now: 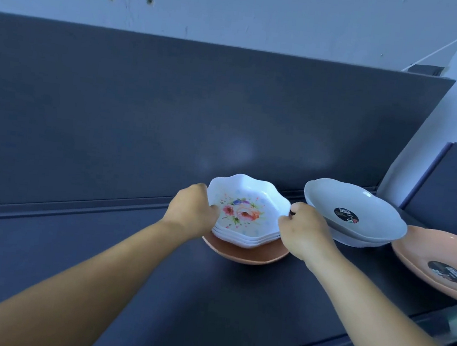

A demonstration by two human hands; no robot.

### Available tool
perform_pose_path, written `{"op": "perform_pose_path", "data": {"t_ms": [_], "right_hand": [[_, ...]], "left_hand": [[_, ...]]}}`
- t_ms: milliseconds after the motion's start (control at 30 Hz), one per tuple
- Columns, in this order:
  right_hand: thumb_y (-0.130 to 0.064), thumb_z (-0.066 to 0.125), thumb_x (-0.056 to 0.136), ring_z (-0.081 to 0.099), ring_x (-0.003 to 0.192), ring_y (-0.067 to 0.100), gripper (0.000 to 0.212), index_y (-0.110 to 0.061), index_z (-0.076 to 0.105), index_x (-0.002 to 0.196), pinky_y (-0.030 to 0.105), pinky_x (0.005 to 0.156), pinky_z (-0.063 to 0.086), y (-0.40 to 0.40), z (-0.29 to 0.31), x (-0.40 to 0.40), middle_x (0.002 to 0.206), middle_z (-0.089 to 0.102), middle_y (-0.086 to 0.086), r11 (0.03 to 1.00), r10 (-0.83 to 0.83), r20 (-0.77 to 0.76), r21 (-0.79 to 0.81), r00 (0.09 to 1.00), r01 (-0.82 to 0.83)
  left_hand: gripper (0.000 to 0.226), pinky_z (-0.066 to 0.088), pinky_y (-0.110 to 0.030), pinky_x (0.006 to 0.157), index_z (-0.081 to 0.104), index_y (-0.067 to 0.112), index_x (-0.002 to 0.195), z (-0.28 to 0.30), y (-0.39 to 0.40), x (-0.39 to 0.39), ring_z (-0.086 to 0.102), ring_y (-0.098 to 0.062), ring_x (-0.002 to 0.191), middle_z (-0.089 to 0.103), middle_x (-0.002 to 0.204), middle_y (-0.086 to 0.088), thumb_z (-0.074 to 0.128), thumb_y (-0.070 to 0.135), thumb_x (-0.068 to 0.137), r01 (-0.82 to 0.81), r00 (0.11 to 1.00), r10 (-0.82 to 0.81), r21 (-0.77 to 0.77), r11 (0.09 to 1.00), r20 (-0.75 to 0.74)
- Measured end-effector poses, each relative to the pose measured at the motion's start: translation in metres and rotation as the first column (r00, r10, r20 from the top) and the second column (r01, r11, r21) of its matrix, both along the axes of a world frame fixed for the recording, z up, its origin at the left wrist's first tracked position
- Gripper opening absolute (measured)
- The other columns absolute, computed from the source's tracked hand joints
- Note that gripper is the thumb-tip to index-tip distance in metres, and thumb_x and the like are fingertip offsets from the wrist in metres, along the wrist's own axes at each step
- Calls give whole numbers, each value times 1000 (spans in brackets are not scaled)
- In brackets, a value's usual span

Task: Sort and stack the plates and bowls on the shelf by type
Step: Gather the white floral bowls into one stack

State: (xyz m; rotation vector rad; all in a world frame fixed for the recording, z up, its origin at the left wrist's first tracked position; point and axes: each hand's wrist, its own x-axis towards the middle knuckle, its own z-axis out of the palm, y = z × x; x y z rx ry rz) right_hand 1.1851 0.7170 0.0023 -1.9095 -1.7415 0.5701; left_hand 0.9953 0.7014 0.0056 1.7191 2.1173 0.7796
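Several white floral bowls (247,213), nested in one stack, sit on a peach plate (244,254) mid-shelf, near the back wall. The left hand (192,211) and right hand (304,231) grasp the stack's opposite rims. They look light, stiff, smooth and probably slippery, so hold low under the scalloped edges. White plates (355,214) and another peach plate (438,262) lie toward the shelf's (128,261) right end.

My left hand (192,211) holds the left rim of the stack of bowls (247,211), my right hand (307,232) its right rim. The stack sits on a plate (244,254) on the shelf (101,244). Right of the stack lies a deep plate (358,214); farther right, nearer me, another plate (438,262).
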Motion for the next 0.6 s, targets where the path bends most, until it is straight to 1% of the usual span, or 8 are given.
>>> {"op": "perform_pose_path", "data": {"t_ms": [133, 200, 300, 333, 400, 467, 533, 600], "right_hand": [[-13, 42, 90, 34, 57, 19, 20, -14, 35, 72, 29, 47, 23, -3, 5, -15, 67, 36, -1, 993, 86, -91, 88, 992, -78], [-16, 42, 90, 39, 60, 20, 11, -11, 44, 81, 30, 52, 30, -8, 8, -28, 70, 44, 0, 988, 127, -113, 107, 986, -115], [-31, 39, 84, 51, 68, 25, 16, -20, 50, 81, 37, 62, 45, -17, 16, -51, 71, 54, -1, 977, 171, -65, 137, 983, -161], [-32, 38, 86, 52, 66, 23, 18, -20, 52, 84, 34, 57, 44, -21, 20, -60, 71, 55, -2, 972, 198, -62, 138, 978, -188], [-23, 40, 93, 45, 61, 17, 18, -14, 56, 96, 29, 49, 30, -31, 30, -80, 73, 52, -2, 956, 278, -95, 121, 956, -266], [-16, 41, 94, 46, 66, 19, 20, -7, 57, 102, 28, 50, 30, -39, 36, -100, 80, 56, 2, 929, 357, -136, 152, 924, -337], [-13, 41, 93, 44, 64, 20, 18, -5, 57, 97, 29, 51, 31, -49, 38, -124, 80, 56, 5, 907, 411, -180, 174, 893, -383], [-12, 41, 91, 35, 57, 20, 14, -4, 51, 84, 29, 49, 26, -61, 39, -149, 69, 46, 3, 894, 445, -211, 170, 870, -416]], "left_hand": [[16, 31, -23, 44, 42, 12, 73, 6, -20, -17, 38, -16, 50, 44, 61, 3, 53, 16, 84, -52, 995, 45, 78, 996, 92], [20, 30, -19, 39, 40, 16, 70, 8, -33, -28, 37, -13, 47, 42, 58, 5, 54, 16, 84, -89, 990, 76, 108, 990, 119], [8, 30, -15, 37, 52, 15, 78, 15, -57, -51, 39, -11, 45, 50, 62, 5, 53, 18, 85, -142, 982, 118, 163, 976, 146], [7, 30, -15, 37, 56, 13, 81, 17, -65, -60, 39, -11, 45, 52, 64, 4, 52, 17, 85, -158, 979, 130, 182, 971, 158], [8, 30, -16, 35, 55, 12, 81, 22, -82, -78, 37, -13, 45, 52, 65, 2, 50, 16, 86, -194, 971, 158, 204, 960, 178], [11, 29, -16, 35, 50, 14, 74, 26, -100, -96, 35, -13, 45, 52, 64, 1, 49, 16, 85, -231, 963, 192, 209, 950, 190], [13, 29, -18, 39, 48, 15, 72, 30, -119, -117, 35, -13, 45, 51, 63, 0, 49, 17, 85, -267, 957, 231, 218, 939, 176], [11, 30, -18, 39, 52, 15, 74, 32, -140, -140, 38, -14, 47, 54, 64, -4, 50, 19, 85, -304, 946, 266, 227, 925, 184]]}}
